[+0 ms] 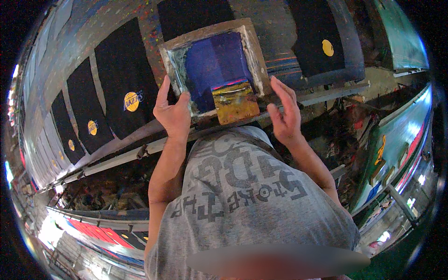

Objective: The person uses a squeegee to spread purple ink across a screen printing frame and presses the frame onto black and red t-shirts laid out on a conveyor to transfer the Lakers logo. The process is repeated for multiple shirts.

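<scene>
The person stood over a long printing surface point(154, 135) on which a row of black garments lay flat. A wooden-framed printing screen point(212, 65), its mesh stained purple-blue, sat on the garment directly ahead. A squeegee point(235, 101) smeared with yellow and red ink rested inside the screen at its near edge.

The left hand point(173, 114) gripped the frame's near left corner, thumb over the rim and forefinger stretched up along its side. The right hand point(284, 114) hovered just beside the near right corner, its fingers spread and open, holding nothing; whether they touched the frame could not be told.

To the left, a black garment point(126, 84) carried a round yellow print, as did others further along the row, while the garment to the right point(322, 37) showed only a plain yellow disc.

Handling the screen well here would seem to call for both hands gripping opposite corners evenly, keeping the frame level so the ink-laden squeegee did not slide, and avoiding any sideways drag across the fabric beneath.
</scene>
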A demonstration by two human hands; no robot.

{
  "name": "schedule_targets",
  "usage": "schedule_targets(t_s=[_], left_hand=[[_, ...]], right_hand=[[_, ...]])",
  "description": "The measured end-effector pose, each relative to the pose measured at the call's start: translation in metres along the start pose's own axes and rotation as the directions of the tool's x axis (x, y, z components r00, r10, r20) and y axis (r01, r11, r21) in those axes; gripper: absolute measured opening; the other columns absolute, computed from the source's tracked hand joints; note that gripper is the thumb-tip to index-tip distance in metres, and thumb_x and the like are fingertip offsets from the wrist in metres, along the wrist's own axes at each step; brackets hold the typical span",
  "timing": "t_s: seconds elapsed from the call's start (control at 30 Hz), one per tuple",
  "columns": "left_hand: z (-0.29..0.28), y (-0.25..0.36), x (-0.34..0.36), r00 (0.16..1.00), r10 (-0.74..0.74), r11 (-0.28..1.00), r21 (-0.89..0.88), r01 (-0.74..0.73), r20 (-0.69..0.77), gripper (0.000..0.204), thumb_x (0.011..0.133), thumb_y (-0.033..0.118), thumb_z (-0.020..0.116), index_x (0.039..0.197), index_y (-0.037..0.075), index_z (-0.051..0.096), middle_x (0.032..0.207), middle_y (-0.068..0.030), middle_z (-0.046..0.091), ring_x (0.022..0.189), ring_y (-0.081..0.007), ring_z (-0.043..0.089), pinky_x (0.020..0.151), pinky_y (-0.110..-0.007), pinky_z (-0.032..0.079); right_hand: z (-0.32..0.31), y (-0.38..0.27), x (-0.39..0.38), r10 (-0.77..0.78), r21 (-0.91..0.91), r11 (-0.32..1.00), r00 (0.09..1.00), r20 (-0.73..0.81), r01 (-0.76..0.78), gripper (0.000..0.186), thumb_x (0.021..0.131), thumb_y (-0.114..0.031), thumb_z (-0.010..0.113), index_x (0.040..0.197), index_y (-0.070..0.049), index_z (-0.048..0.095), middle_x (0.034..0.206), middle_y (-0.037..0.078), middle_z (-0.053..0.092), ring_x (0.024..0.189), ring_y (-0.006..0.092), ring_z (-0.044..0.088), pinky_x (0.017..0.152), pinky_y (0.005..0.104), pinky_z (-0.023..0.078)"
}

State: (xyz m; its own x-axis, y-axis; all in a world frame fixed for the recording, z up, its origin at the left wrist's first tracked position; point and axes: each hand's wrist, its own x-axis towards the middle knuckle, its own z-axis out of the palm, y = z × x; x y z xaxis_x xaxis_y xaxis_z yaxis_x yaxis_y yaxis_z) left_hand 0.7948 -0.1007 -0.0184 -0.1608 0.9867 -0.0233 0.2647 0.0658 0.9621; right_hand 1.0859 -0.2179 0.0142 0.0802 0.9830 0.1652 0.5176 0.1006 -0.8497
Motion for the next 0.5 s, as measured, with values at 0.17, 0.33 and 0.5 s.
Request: schedule_targets(t_s=[0.17, 0.33, 0.5], left_hand=[[-0.001, -0.013, 0.001, 1.000, -0.027, 0.994, -0.106, 0.027, 0.006, 0.067, 0.087, -0.009, 0.081, 0.151, -0.009, 0.064, 0.146, -0.0154, 0.071, 0.128, -0.0187, 0.069, 0.112, -0.033, 0.053], [-0.003, -0.024, 0.003, 1.000, -0.002, 0.995, -0.103, 0.002, 0.007, 0.067, 0.085, -0.008, 0.082, 0.150, -0.007, 0.066, 0.148, -0.0158, 0.071, 0.131, -0.0200, 0.068, 0.115, -0.034, 0.051], [-0.001, -0.031, 0.004, 1.000, 0.026, 0.996, -0.088, -0.026, -0.003, 0.066, 0.084, -0.007, 0.083, 0.149, -0.004, 0.068, 0.148, -0.0154, 0.071, 0.133, -0.0219, 0.068, 0.117, -0.036, 0.050]], right_hand=[[0.008, -0.023, 0.014, -0.321, -0.302, 0.867, 0.908, 0.269, 0.396, 0.051, 0.092, -0.020, 0.076, 0.141, -0.009, 0.071, 0.156, 0.015, 0.061, 0.142, 0.0386, 0.059, 0.116, 0.0519, 0.049], [0.010, -0.032, 0.039, -0.370, -0.368, 0.785, 0.853, 0.368, 0.499, 0.047, 0.092, -0.019, 0.069, 0.137, -0.008, 0.074, 0.138, 0.011, 0.070, 0.131, 0.0335, 0.065, 0.111, 0.0490, 0.053], [0.014, -0.040, 0.057, -0.356, -0.369, 0.779, 0.843, 0.404, 0.506, 0.042, 0.092, -0.018, 0.067, 0.131, -0.006, 0.075, 0.129, 0.010, 0.072, 0.123, 0.0324, 0.067, 0.107, 0.0482, 0.055]])
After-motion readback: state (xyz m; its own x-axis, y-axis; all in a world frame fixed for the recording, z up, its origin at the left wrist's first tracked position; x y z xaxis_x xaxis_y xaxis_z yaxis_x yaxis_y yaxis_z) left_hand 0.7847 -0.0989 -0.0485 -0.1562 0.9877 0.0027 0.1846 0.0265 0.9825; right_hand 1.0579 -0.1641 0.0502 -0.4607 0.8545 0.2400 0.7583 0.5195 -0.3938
